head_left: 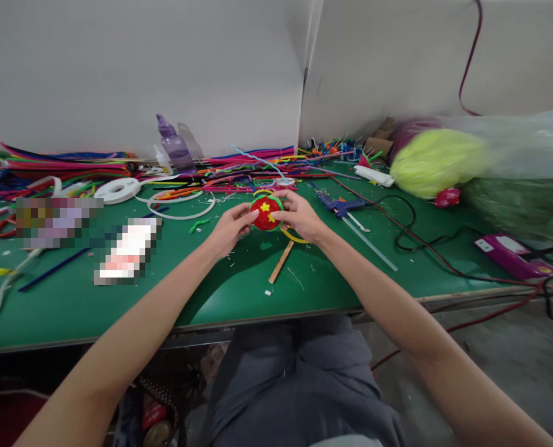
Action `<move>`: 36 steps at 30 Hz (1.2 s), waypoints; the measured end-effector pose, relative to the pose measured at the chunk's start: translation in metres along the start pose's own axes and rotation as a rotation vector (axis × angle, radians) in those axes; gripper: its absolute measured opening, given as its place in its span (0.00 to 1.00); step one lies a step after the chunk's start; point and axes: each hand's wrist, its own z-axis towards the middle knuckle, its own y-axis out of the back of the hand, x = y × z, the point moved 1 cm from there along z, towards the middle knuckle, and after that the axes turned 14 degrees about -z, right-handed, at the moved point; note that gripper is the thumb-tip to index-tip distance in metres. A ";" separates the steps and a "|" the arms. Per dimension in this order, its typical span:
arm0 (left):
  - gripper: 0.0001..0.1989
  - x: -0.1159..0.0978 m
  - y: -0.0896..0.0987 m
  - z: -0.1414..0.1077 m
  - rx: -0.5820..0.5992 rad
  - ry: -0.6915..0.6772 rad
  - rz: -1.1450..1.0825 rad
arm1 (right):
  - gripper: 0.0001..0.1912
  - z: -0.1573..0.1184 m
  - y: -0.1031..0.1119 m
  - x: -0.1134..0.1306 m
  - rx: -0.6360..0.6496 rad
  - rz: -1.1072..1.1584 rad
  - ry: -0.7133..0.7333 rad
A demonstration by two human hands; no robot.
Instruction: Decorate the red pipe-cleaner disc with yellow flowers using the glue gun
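Observation:
Between my two hands, above the green table, is a round red disc [261,217] with a green rim and yellow star or flower shapes on its face. My left hand [233,228] grips its left edge, thumb on the front. At the right edge my right hand [299,214] pinches it the same way. Fingers behind the disc are partly hidden. A yellow pipe cleaner [295,237] curves out below my right hand, close to a flat wooden stick [281,262] on the table. A short green pipe cleaner piece [199,226] lies left of my left hand.
A blue hot glue gun [339,203] with a clear glue stick [372,243] lies to the right, its cable trailing. Pipe cleaner bundles [66,166], a white tape roll [117,190] and a purple bottle [176,148] line the back. Plastic bags [528,149] and a purple box [514,256] sit right.

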 end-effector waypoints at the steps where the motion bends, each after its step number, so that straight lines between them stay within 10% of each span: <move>1: 0.13 0.001 0.001 0.000 0.001 0.012 -0.011 | 0.25 0.000 0.000 -0.001 -0.015 -0.008 0.021; 13: 0.13 0.003 -0.003 0.000 -0.004 0.047 -0.206 | 0.05 -0.003 0.002 0.006 -0.292 -0.484 0.358; 36: 0.11 0.005 -0.001 0.002 -0.014 0.113 -0.308 | 0.09 0.003 0.007 -0.001 -0.326 -0.210 0.161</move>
